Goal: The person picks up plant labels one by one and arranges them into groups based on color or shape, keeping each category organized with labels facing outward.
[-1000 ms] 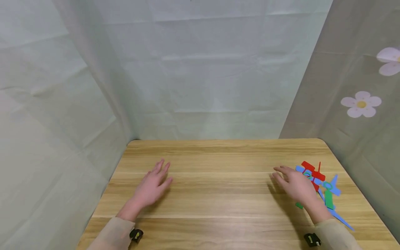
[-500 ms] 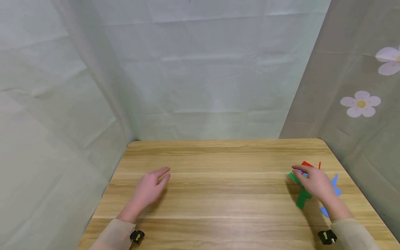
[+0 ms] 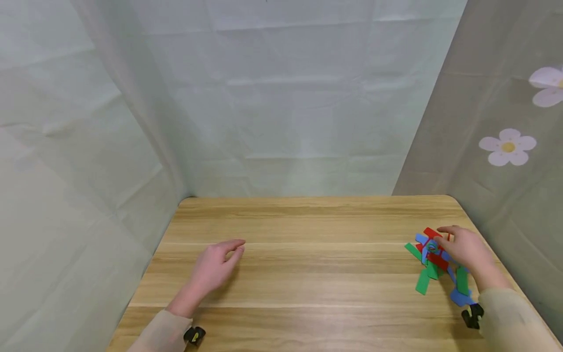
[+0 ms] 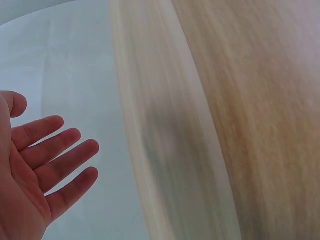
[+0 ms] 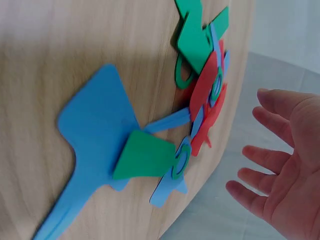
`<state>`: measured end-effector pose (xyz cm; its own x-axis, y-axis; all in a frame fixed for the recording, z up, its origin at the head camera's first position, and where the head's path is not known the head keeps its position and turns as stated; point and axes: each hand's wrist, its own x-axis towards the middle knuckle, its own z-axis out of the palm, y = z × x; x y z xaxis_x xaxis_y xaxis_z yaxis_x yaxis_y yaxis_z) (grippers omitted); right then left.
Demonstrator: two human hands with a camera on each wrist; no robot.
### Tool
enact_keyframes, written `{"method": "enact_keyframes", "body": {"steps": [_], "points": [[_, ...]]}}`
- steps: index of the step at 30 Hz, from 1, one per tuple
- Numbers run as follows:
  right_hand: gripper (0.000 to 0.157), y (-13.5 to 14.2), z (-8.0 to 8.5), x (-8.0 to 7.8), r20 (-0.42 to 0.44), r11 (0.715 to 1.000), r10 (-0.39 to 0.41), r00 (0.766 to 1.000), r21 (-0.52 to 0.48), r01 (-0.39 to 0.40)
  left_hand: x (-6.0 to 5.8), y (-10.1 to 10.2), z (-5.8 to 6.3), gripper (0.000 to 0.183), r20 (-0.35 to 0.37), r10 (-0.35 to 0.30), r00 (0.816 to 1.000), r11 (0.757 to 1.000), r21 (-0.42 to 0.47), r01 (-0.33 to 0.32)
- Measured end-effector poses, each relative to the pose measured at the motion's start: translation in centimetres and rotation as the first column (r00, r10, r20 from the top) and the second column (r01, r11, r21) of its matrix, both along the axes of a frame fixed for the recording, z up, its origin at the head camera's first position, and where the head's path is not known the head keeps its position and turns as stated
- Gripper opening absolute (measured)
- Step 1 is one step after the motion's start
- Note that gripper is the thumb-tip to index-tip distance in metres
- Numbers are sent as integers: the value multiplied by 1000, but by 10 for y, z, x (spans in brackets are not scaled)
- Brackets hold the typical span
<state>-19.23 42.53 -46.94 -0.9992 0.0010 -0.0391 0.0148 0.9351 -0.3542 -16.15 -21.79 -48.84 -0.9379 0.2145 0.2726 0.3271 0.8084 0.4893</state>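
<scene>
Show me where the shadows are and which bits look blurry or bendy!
Head view: soft shadows on the table near the left hand and right sleeve; left wrist view: a smudgy shadow, and the table's wood looks blurry; right wrist view: the table's edge looks curved, but the colorful pieces look mostly clear.

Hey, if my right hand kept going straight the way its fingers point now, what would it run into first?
Probably the red tag farthest from you, right ahead of your right hand in the head view. Its height is hard to judge, so it might pass over instead.
</scene>
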Motion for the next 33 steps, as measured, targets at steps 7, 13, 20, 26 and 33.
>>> {"method": "enact_keyframes", "body": {"steps": [7, 13, 20, 26, 33], "points": [[61, 5, -5, -19, 63, 997, 36, 997, 69, -40, 1, 5, 3, 35, -5, -24, 1000, 1000, 4, 24], [72, 4, -2, -25, 161, 996, -11, 987, 86, -3, 1, 10, 1, 33, -20, -42, 999, 999, -2, 42], [75, 4, -2, -25, 211, 994, -59, 976, 104, 37, 1, 11, 0, 32, -28, -41, 999, 999, -9, 41], [80, 6, -5, -26, 249, 994, -82, 965, 89, 62, 2, 11, -2, 32, -16, -42, 999, 999, 2, 42], [88, 2, -6, -28, 273, 993, -103, 957, 76, 86, 2, 11, -2, 32, -29, -66, 997, 998, 9, 66]]}}
